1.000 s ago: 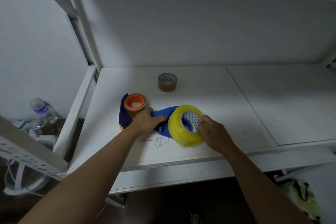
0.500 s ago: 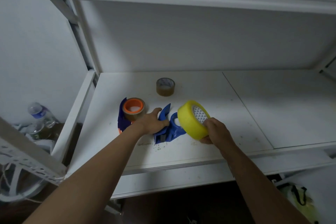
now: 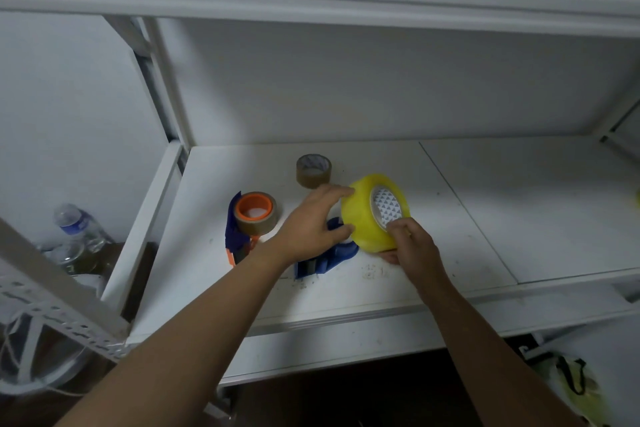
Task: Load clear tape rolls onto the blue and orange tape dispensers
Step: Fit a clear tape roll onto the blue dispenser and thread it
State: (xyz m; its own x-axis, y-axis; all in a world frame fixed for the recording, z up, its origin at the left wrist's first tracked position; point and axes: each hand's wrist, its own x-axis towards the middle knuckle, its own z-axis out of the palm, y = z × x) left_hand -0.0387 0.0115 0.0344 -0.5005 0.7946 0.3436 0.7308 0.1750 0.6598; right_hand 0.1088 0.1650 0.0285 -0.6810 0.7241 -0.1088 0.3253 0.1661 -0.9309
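Two hands [image 3: 308, 225] [image 3: 412, 243] – one yellow roll [image 3: 360, 218], two brown rolls [image 3: 313, 172] [image 3: 256, 215], two dispensers [image 3: 325, 260] [image 3: 233, 229]

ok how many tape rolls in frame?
3. A yellow roll held up by both hands, a brown roll on the orange-hubbed dispenser at left, and a loose brown roll standing behind. None look hidden.

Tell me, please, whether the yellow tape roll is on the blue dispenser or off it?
Off: both hands hold the yellow tape roll above the blue dispenser, which lies on the shelf.
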